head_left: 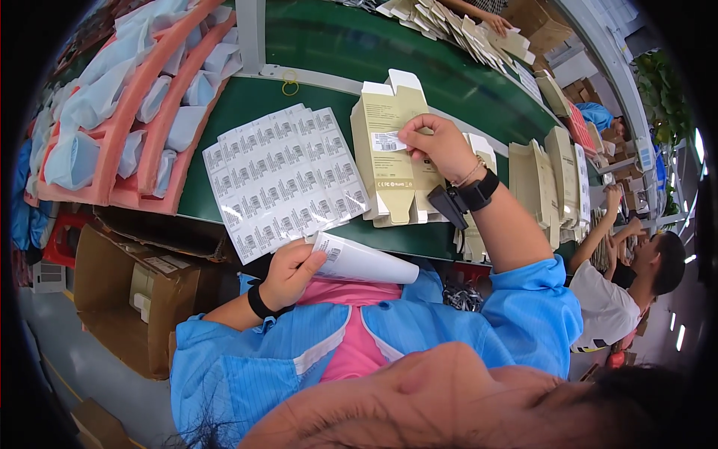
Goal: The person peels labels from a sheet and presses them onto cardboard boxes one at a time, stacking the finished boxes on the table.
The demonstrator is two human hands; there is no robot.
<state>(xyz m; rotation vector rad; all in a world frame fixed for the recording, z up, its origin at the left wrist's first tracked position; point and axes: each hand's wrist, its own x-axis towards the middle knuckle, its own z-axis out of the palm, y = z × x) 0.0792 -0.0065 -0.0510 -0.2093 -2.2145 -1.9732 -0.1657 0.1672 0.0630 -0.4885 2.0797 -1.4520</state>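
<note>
My right hand (437, 144) presses a small white label (388, 141) onto the top flat tan carton (389, 153) of a stack on the green table (329, 52). The fingertips pinch the label's right edge. My left hand (288, 273) grips a curled white backing sheet (363, 262) near my chest. A large sheet of many small printed labels (284, 176) lies on the table between the two hands, left of the carton. Both wrists wear black bands.
Pink foam trays with pale blue pouches (131, 112) fill the left. More flat cartons (550, 183) stand at the right. An open cardboard box (138, 295) sits on the floor at lower left. A seated person (632, 273) works at right; another person's hand (497, 22) reaches cartons at top.
</note>
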